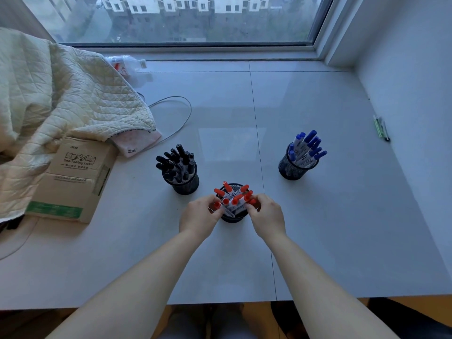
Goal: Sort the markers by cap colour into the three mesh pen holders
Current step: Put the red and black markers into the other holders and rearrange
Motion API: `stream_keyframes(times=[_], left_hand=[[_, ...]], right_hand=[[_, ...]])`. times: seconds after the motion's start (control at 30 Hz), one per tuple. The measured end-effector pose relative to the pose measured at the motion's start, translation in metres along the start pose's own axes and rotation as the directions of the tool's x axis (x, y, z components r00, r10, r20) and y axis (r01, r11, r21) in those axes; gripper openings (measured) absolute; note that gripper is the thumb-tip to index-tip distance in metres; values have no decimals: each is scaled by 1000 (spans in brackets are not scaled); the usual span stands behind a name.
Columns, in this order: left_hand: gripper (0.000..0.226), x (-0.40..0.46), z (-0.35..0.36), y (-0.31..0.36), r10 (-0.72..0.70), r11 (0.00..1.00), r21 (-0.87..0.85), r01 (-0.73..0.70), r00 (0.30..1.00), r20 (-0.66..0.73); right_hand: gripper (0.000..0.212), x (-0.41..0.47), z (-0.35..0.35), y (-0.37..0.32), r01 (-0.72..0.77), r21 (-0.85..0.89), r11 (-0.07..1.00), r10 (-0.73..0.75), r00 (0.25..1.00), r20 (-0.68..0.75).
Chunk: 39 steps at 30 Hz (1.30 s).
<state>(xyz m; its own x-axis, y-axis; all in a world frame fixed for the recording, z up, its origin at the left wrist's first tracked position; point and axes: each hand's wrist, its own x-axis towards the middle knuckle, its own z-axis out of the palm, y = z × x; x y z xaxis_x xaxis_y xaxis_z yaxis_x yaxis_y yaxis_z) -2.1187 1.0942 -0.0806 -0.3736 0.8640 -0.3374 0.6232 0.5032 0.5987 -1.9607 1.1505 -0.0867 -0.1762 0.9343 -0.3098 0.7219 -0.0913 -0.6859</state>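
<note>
Three black mesh pen holders stand on the pale sill. The left holder (186, 185) is full of black-capped markers (177, 160). Blue-capped markers (308, 145) fill the right holder (289, 168). The near middle holder (232, 217) carries several red-capped markers (236, 195). My left hand (199, 216) pinches a red-capped marker at that holder's left rim. My right hand (266, 214) has its fingers curled round red-capped markers at the right rim.
A cardboard box (73, 179) lies at the left under a quilted blanket (61, 99). Behind it are a plastic bottle (127, 64) and a grey cable (176, 113). A few pens (381, 127) lie by the right wall. The window runs along the back.
</note>
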Motion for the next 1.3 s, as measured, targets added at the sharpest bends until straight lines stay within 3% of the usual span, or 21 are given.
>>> stream_keyframes(times=[0.3, 0.57, 0.83, 1.07, 1.17, 1.23, 1.3], left_hand=[[14, -3, 0, 7, 9, 1000, -5, -9, 999, -40], [13, 0, 2, 13, 66, 998, 32, -63, 992, -105], [13, -6, -29, 10, 113, 992, -35, -120, 980, -164], [7, -20, -69, 7, 215, 966, -85, -244, 942, -257], [11, -25, -81, 1, 124, 960, -189, -207, 919, -375], [15, -26, -81, -4, -52, 937, -337, -89, 920, -388], [19, -26, -75, -10, -292, 826, -558, 79, 907, -304]], right_hand=[[15, 1, -1, -5, 88, -101, 991, -97, 991, -87], [13, 3, -2, -3, 125, -151, 981, -128, 992, -5], [6, 3, -20, -17, 101, 191, 976, -77, 989, -128], [4, 13, -51, -36, 14, 531, 847, 120, 969, -217], [7, 16, -59, -38, -4, 626, 780, 200, 949, -243], [10, 17, -62, -38, -54, 714, 698, 285, 936, -208], [10, 16, -62, -37, -130, 829, 544, 366, 926, -94]])
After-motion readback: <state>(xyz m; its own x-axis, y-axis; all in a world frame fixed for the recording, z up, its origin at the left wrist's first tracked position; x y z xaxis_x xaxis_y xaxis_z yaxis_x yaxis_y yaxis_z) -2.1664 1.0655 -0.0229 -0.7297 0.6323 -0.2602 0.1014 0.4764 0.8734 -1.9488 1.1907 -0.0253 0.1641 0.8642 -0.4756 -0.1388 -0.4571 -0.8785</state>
